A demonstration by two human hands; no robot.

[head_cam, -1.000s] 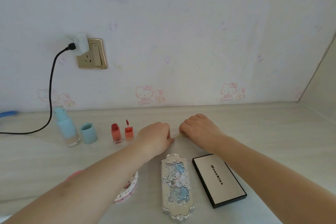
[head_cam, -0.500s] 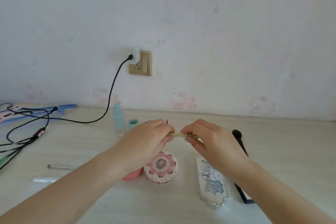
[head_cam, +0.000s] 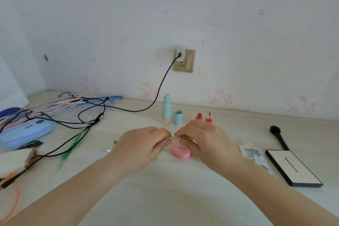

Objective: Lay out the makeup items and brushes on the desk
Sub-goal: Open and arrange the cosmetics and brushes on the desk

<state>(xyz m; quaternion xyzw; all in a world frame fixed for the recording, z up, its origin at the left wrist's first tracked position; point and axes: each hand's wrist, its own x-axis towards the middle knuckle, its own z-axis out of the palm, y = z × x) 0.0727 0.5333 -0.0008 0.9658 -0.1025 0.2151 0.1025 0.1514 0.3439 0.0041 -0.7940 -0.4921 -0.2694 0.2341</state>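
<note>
My left hand and my right hand meet above the desk's middle, both pinching a thin gold stick held level between their fingertips. Just under them lies a round pink compact. Behind stand a light blue bottle, its blue cap and two small red lip tints. On the right lie a black brush, a white black-edged palette and an ornate blue-and-white case, partly hidden by my right forearm.
Black cables run from a wall socket across the desk's left side, over a blue pouch and pink and blue hangers. A green stick and an orange cord lie at the left edge.
The view has swung left, shifting the items rightward and bringing the cables and pouch into sight. Both hands stay closed on the gold stick and have lifted it off the desk.
</note>
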